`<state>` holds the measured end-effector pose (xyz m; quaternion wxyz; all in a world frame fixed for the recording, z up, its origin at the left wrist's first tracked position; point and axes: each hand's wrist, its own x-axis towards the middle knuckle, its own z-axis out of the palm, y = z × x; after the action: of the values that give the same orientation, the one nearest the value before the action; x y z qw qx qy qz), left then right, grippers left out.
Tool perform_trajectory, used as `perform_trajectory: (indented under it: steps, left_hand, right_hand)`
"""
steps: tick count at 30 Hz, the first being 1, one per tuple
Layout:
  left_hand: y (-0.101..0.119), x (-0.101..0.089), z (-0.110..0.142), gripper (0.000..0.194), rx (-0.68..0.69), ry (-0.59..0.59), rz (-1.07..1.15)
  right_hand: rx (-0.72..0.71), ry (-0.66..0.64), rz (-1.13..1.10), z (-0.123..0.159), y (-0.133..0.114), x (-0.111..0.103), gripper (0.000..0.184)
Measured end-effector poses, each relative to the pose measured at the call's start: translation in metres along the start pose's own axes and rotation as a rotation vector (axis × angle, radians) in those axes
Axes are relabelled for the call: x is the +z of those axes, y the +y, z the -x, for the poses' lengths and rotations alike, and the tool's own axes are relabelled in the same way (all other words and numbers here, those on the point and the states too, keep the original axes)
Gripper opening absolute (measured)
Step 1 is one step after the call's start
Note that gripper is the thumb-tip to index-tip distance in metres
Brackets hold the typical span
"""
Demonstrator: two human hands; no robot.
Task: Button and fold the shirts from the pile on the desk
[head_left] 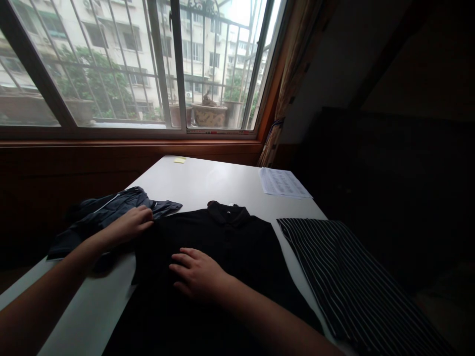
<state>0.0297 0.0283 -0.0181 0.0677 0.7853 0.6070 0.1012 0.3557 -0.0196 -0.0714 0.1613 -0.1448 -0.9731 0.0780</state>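
Observation:
A black polo shirt (222,247) lies spread over the table, its collar pointing toward the window. My left hand (135,222) is closed at the shirt's left shoulder edge, with its fingertips pinching the cloth there. On the shirt's chest rests my right hand (198,274), palm down with the fingers spread and nothing held. Beside and partly behind my left hand is a crumpled dark grey-blue garment (107,205) with a white stripe. A black striped cloth (345,267) lies flat to the right of the shirt.
The white table (222,180) reaches toward a barred window (181,74). A printed sheet of paper (284,183) lies at its right edge, and a small yellow note (180,160) at the far left corner. A patterned curtain (276,133) hangs beside the window.

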Motion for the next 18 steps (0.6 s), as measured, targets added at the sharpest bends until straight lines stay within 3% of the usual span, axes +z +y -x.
perform_trajectory:
  steps: [3, 6, 10, 14, 16, 18]
  left_hand:
    - [0.016, -0.011, -0.003, 0.027, -0.015, 0.031, 0.122]
    - [0.046, -0.020, -0.005, 0.026, -0.001, 0.030, 0.129]
    - [0.106, -0.026, -0.007, 0.022, 0.116, 0.029, 0.074]
    - [0.163, -0.029, 0.005, 0.026, 0.282, -0.077, 0.217]
    - [0.174, -0.030, 0.018, 0.029, 0.309, -0.112, 0.301]
    - [0.170, -0.029, 0.034, 0.031, 0.262, -0.079, 0.342]
  right_hand:
    - [0.000, 0.003, -0.005, -0.002, 0.000, 0.002, 0.048]
    - [0.002, -0.002, -0.020, -0.003, 0.001, 0.001, 0.048]
    - [0.007, -0.008, -0.062, -0.008, 0.003, 0.003, 0.044]
    - [0.029, -0.040, -0.136, -0.005, 0.007, -0.005, 0.035]
    - [0.026, -0.056, -0.192, 0.008, 0.008, -0.016, 0.026]
    - [-0.005, -0.059, -0.277, 0.025, 0.010, -0.030, 0.018]
